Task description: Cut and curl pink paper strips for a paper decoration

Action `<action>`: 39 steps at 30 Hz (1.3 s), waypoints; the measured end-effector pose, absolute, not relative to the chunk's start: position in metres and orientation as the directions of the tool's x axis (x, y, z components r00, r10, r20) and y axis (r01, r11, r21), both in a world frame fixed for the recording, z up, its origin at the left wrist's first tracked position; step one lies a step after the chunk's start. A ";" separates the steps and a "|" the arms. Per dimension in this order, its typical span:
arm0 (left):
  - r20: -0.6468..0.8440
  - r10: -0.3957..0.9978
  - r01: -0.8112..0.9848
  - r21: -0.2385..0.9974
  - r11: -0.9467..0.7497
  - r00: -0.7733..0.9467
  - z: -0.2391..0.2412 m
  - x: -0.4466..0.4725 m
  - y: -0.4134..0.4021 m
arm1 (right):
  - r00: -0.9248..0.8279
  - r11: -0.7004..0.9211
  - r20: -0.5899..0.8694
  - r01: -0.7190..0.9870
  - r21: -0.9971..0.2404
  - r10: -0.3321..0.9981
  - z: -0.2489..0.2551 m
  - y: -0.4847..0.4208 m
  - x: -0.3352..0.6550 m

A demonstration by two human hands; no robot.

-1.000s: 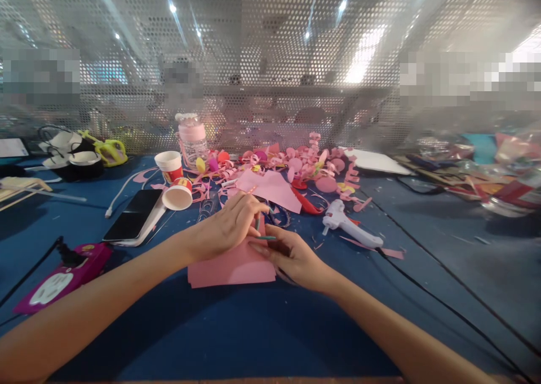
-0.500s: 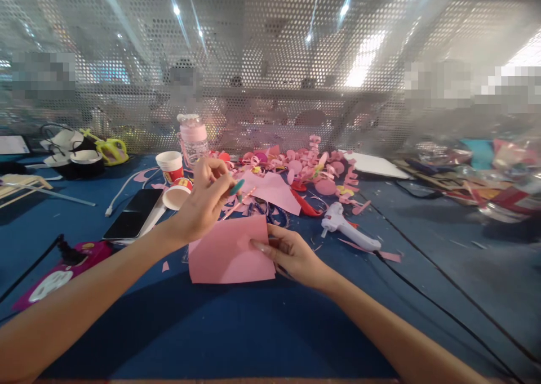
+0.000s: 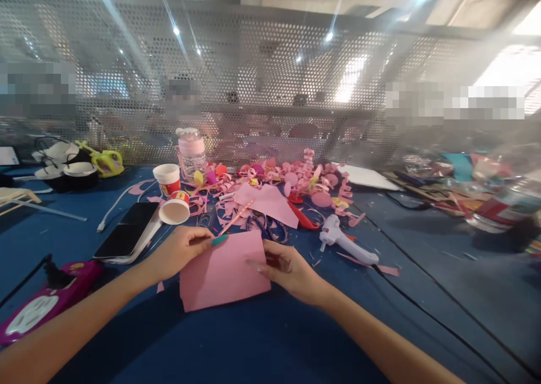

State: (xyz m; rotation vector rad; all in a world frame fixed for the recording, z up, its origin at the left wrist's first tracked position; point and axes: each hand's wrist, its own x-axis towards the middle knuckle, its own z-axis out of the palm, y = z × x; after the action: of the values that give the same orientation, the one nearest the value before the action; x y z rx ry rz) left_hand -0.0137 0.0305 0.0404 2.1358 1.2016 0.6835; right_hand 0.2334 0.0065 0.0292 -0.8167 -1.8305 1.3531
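Left hand (image 3: pixel 181 253), right hand (image 3: pixel 293 271) — both pinching pink paper (image 3: pixel 226 280)

The pink sheet (image 3: pixel 224 280) partly hides the right hand (image 3: pixel 296 271); the forearms (image 3: pixel 110 299) are cropped; the far-right clear container (image 3: pixel 496 210) is blurred.

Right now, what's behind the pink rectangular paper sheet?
Beyond the pink sheet, a thin pink stick and an irregular pink paper piece show; whatever lies directly beneath is covered.
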 end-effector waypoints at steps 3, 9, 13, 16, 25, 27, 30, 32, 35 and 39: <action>0.105 0.911 0.556 0.762 -0.332 0.400 0.042 -0.011 0.029 | -0.539 0.071 0.104 -0.080 -0.994 0.836 0.034 0.006 0.231; 0.003 0.920 0.437 0.879 -0.189 0.392 0.038 0.001 0.021 | -0.383 -0.064 -0.003 -0.147 -0.987 0.924 0.033 0.010 0.222; 0.092 0.952 0.340 0.920 -0.193 0.293 0.031 0.000 0.020 | -0.273 -0.120 -0.065 -0.187 -0.975 0.960 0.028 0.015 0.223; 0.184 0.967 0.290 0.929 -0.229 0.176 0.028 -0.002 0.021 | -0.185 -0.160 -0.112 -0.270 -0.949 0.976 0.029 0.020 0.231; 0.406 0.773 0.200 0.810 -0.551 0.487 0.005 -0.003 0.018 | -0.144 -0.215 -0.170 -0.399 -0.891 0.975 0.030 0.026 0.238; 0.441 0.759 0.212 0.781 -0.588 0.479 -0.001 -0.002 0.017 | -0.155 -0.252 -0.204 -0.428 -0.868 0.967 0.030 0.027 0.239; 0.438 0.835 0.041 0.878 -0.477 0.333 -0.002 0.006 0.013 | -0.141 -0.314 -0.287 -0.575 -0.755 0.947 0.033 0.032 0.244; 0.399 0.875 -0.066 0.915 -0.397 0.272 0.000 0.012 0.010 | -0.158 -0.369 -0.363 -0.676 -0.638 0.918 0.036 0.036 0.247; 0.298 0.903 -0.094 0.955 -0.283 0.310 0.001 0.020 0.008 | -0.201 -0.371 -0.376 -0.804 -0.465 0.905 0.043 0.038 0.249; 0.226 0.882 0.097 0.952 -0.290 0.413 -0.001 0.022 0.004 | -0.250 -0.347 -0.300 -0.876 -0.334 0.920 0.048 0.038 0.245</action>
State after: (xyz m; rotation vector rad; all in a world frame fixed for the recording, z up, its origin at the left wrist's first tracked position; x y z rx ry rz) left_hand 0.0221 0.0035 -0.0010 1.6860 0.8653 0.9995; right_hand 0.2450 0.0378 0.0483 -0.5296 -0.1148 1.8529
